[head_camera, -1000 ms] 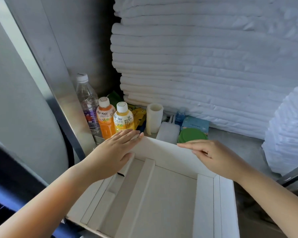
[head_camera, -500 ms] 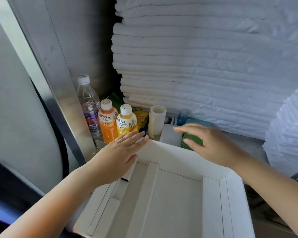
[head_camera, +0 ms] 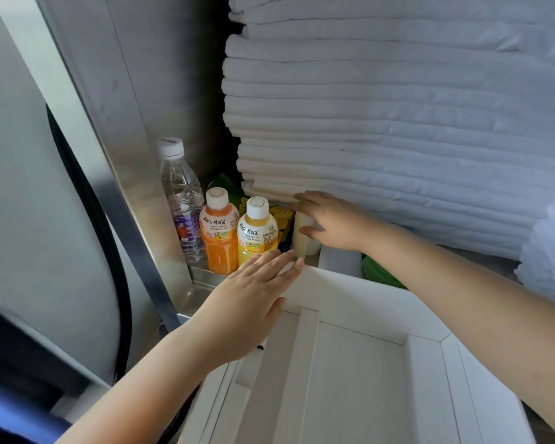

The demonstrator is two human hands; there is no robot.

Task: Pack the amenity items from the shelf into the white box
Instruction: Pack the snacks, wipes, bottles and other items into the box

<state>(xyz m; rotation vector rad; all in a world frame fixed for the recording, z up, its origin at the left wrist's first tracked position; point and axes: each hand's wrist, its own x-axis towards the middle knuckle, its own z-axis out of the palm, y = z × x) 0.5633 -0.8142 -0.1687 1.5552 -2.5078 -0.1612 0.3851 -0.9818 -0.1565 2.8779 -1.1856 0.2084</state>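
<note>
The white box point(head_camera: 350, 288) sits at the front edge of the metal shelf point(head_camera: 202, 280), its open top facing up and a raised divider strip point(head_camera: 302, 373) running along its floor. The left hand point(head_camera: 247, 302) lies flat on the box's far-left corner, fingers straight and together, their tips reaching over the rim towards the bottles.

The right hand point(head_camera: 334, 219) is stretched past the box's far wall to a cream-coloured cylinder point(head_camera: 302, 243) standing upright on the shelf. Its fingers curl over the cylinder's top and the thumb presses its near side, so it is grasping the cylinder, which is still standing on the shelf.

Just left of the cylinder stand two Mogu Mogu drinks side by side, the yellow bottle point(head_camera: 257, 235) and the orange bottle point(head_camera: 220, 238), with a clear water bottle point(head_camera: 181, 200) behind them against the steel upright point(head_camera: 135, 174). Yellow packets point(head_camera: 284, 219) show between the yellow bottle and the cylinder. Under the right forearm, close to the box's far wall, lie a white block point(head_camera: 340, 261) and something round and green point(head_camera: 382, 275) — both partly hidden. Behind everything rises a tall stack of folded white linen point(head_camera: 398, 123).
</note>
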